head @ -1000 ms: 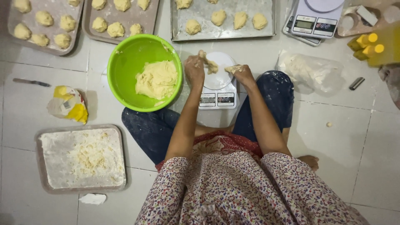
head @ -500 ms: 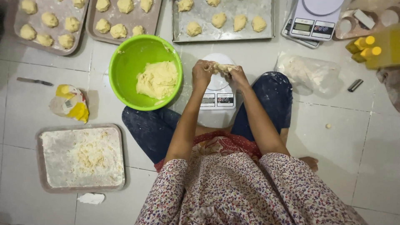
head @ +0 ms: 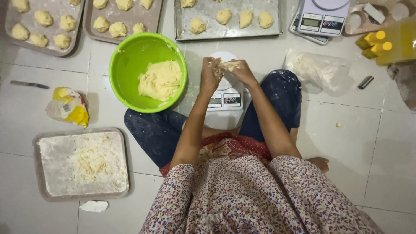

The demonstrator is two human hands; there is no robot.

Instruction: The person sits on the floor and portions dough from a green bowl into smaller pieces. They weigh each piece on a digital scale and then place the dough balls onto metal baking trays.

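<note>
Both hands (head: pixel 226 71) stretch dough piece (head: pixel 228 66) crosswise, left-right.

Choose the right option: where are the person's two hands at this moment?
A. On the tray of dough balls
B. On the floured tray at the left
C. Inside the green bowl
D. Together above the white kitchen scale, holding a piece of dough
D: the left hand and right hand meet around a piece of dough above the white scale, beside the green bowl.

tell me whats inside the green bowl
The green bowl holds one mound of pale yellow dough, lying toward its right side. The bowl's bottom beneath the dough is covered.
</note>
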